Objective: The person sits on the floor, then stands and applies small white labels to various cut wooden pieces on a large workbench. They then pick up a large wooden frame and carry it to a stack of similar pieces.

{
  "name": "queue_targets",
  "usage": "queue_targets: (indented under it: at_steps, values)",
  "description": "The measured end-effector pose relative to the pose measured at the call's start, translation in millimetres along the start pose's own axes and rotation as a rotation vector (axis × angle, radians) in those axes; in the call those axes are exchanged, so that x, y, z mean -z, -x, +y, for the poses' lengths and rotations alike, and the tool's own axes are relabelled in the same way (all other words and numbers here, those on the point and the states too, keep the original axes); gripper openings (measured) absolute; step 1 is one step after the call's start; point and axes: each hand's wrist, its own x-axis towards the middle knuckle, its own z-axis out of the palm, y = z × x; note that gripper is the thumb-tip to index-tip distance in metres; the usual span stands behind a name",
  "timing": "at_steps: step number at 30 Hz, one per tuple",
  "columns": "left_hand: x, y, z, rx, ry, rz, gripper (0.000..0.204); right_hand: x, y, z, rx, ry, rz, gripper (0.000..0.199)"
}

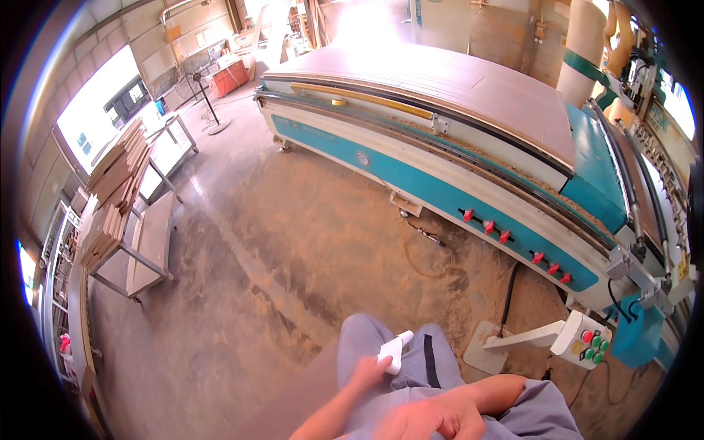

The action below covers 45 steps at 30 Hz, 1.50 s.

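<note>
My left hand (371, 369) is closed around a small white bottle-shaped object (394, 355), held above my lap. A narrower round end of that object points up and to the right. Close to my body at the lower edge, my right hand (433, 419) lies across my front, bent in from the right. It is partly smeared by motion and cut off by the frame, so its fingers do not show clearly. My grey trousers (440, 352), with a dark strip on one leg, are beneath both hands.
A long teal-and-white machine (455, 220) with red valve handles (489, 227) carries a large pale board (469, 81). At right stands a button box (581, 340) on an arm. Wooden panels (110, 198) are stacked on a metal rack at left. Sawdust covers the floor (293, 242).
</note>
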Motion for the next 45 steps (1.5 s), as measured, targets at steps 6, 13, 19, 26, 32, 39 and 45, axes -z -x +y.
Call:
queue_targets:
  at_steps: [6, 13, 19, 26, 32, 39, 45]
  values:
    - [-7.9, -10.3, -17.3, 0.032, 0.053, -0.002, 0.044, -10.0, -7.3, 2.5, 0.198, -0.060, -0.010, 0.024]
    - [-22.5, -27.1, -65.4, -0.303, -0.078, 0.029, 0.030, -6.8, 23.7, 4.7, 0.259, 0.085, 0.149, 0.017]
    - [-5.6, -0.6, -12.4, -0.137, 0.094, 0.006, 0.029, -18.1, 26.3, -10.1, 0.288, -0.051, 0.445, 0.022]
    - [-6.9, -2.0, 2.1, 0.060, 0.138, -0.025, 0.045, -12.2, 0.4, -6.7, 0.633, 0.122, 0.319, 0.020]
    - [-4.7, 2.7, 7.5, 0.003, 0.054, 0.009, 0.040, 22.5, 22.2, -3.6, 0.556, 0.162, 0.343, 0.019]
    - [20.6, -21.6, 39.8, -0.337, -0.141, 0.162, 0.026, 128.4, 161.8, 67.3, -0.247, 0.336, 1.374, 0.015]
    - [21.9, -108.0, 16.6, -0.312, -0.414, 0.339, 0.033, 228.5, 377.9, 219.1, -0.958, 0.485, 1.677, 0.022]
